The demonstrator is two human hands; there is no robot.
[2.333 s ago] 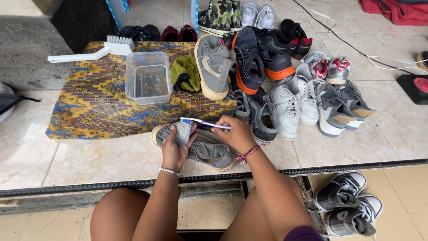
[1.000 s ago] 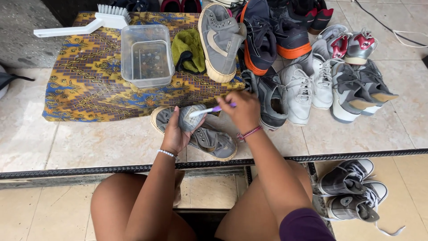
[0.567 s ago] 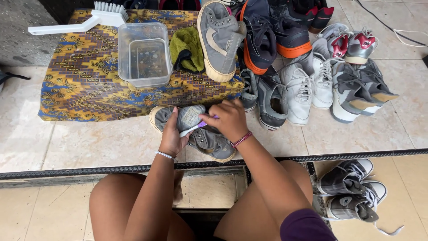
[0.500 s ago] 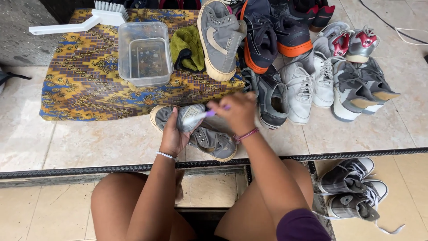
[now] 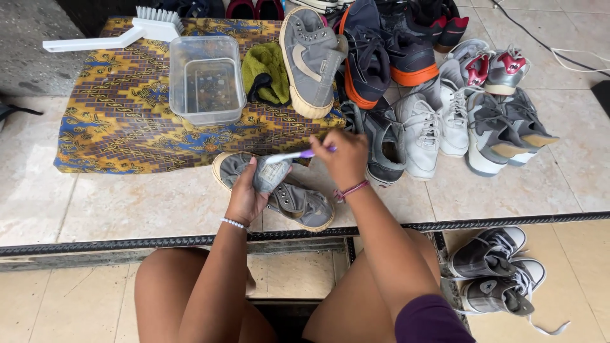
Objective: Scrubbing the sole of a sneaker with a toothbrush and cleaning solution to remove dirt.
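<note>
The tiled ledge (image 5: 127, 209) ends in a dark metal edge just below the hands, with bare tile to the left, while the patterned cloth (image 5: 114, 121) covers its far side and a crowd of shoes (image 5: 445, 121) fills the right. On the cloth stands a clear plastic tub (image 5: 206, 79) (a white brush (image 5: 121, 35) lies beyond it). The left hand (image 5: 244, 197) is clamped on the soft grey canvas shoe (image 5: 286, 194) near the ledge's edge, and the right hand (image 5: 346, 159) is closed round a thin toothbrush (image 5: 289, 155) touching it.

Bare tiles (image 5: 127, 203) left; crowded shoes (image 5: 445, 121) right.
</note>
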